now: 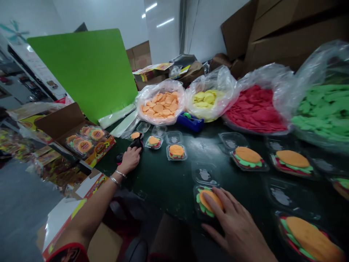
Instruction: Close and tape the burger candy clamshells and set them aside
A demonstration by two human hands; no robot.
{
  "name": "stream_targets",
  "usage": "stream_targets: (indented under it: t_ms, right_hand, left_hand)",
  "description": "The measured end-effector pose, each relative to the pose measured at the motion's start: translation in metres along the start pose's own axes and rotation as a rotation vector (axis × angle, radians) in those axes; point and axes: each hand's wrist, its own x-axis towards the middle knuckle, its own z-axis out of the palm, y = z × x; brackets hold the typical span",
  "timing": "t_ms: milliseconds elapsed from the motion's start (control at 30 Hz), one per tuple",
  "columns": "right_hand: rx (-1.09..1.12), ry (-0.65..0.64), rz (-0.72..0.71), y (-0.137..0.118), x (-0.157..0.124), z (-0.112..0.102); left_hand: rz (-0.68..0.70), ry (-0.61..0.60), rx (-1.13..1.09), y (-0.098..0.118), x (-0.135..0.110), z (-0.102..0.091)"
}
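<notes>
My left hand [131,159] is closed around a black hand-held tool [136,143] at the left of the dark table. Its exact kind is not plain, as my fingers cover part of it. Close to my body, my right hand [234,218] has its fingers stretched out over a toy burger [208,201], fingertips touching the orange bun. That burger sits in a clear plastic clamshell box whose lid [205,174] stands folded back. Beyond my left hand are small boxed burgers, among them one burger [154,141] and another burger [176,151].
More burgers in clamshells [247,156] stand at right. Along the back are bags of orange discs [160,105], yellow pieces [204,99], red pieces [256,109] and green pieces [324,109], plus a blue tape dispenser [191,122]. A display carton [102,151] sits left, before a green board [87,69].
</notes>
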Motion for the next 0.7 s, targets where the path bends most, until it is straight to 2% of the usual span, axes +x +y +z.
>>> stream_targets:
  t_ms: [67,133,200,300,367,433,567,633,700]
  right_hand:
    - [0.037,-0.019,0.051,-0.002,0.005,0.0]
    - [0.058,-0.056,0.118,-0.004,0.01,-0.002]
    - [0.063,-0.102,0.197,-0.005,0.015,-0.007]
    - [0.058,-0.167,0.296,-0.003,0.022,-0.015]
    - [0.049,-0.188,0.344,-0.003,0.024,-0.022]
    - [0.039,-0.205,0.391,-0.006,0.023,-0.028]
    - [0.066,-0.258,0.441,-0.014,0.012,-0.037]
    - [0.089,-0.299,0.451,-0.019,0.006,-0.039]
    - [0.109,-0.355,0.46,-0.022,0.004,-0.041]
  left_hand:
    - [0.066,-0.044,0.019,0.008,-0.013,-0.005]
    - [0.148,-0.083,0.015,0.028,-0.03,-0.007]
    - [0.224,-0.111,-0.006,0.059,-0.048,-0.005]
    - [0.32,-0.136,-0.066,0.12,-0.067,0.004]
    - [0.359,-0.125,-0.112,0.157,-0.072,0.008]
    - [0.399,-0.113,-0.159,0.182,-0.071,0.007]
    - [0.437,-0.097,-0.23,0.199,-0.051,-0.006]
    - [0.398,-0.048,-0.235,0.21,-0.023,-0.012]
    - [0.364,-0.01,-0.221,0.228,0.018,-0.014]
